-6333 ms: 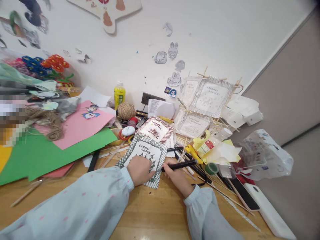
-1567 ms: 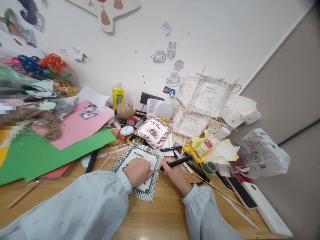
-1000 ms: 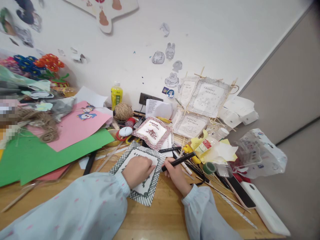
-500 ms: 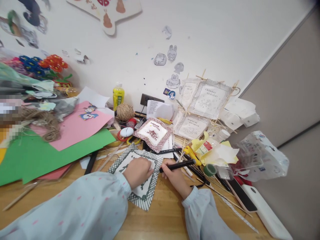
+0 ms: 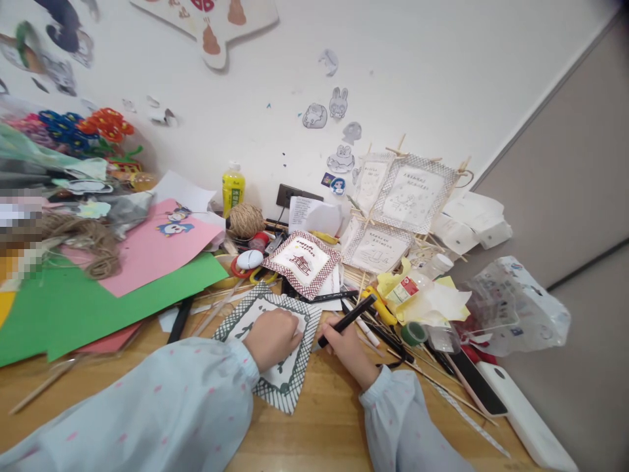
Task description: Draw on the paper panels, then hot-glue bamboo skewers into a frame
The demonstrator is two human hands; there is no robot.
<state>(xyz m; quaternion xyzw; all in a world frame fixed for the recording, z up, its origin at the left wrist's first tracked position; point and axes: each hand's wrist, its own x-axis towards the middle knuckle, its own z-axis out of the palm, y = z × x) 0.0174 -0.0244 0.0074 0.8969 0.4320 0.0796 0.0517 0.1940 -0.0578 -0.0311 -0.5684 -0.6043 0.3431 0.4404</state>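
Note:
A white sheet with a dark green drawing (image 5: 289, 387) and a hatched green border lies slanted on the wooden table (image 5: 304, 439). My left hand (image 5: 274, 337) rests on its middle, fingers curled under; whether they hold anything is hidden. My right hand (image 5: 348, 347), beside the sheet's right edge, is closed around a black marker (image 5: 348, 320). The marker tilts, its lower end near the sheet's right edge and its upper end pointing up and right. Just beyond the sheet lies another drawing (image 5: 302, 262) with a red checked border.
Green card (image 5: 122, 308) and pink paper (image 5: 142, 255) cover the left side. A twine ball (image 5: 246, 220) and a yellow-green bottle (image 5: 232, 187) stand near the wall. To the right are framed drawings (image 5: 413, 193) on sticks, a yellow glue gun (image 5: 381, 308), a plastic bag (image 5: 521, 308) and a phone (image 5: 474, 380).
The marker in my right hand has turned from nearly level to a steeper tilt, its upper end higher. My left hand stays on the sheet.

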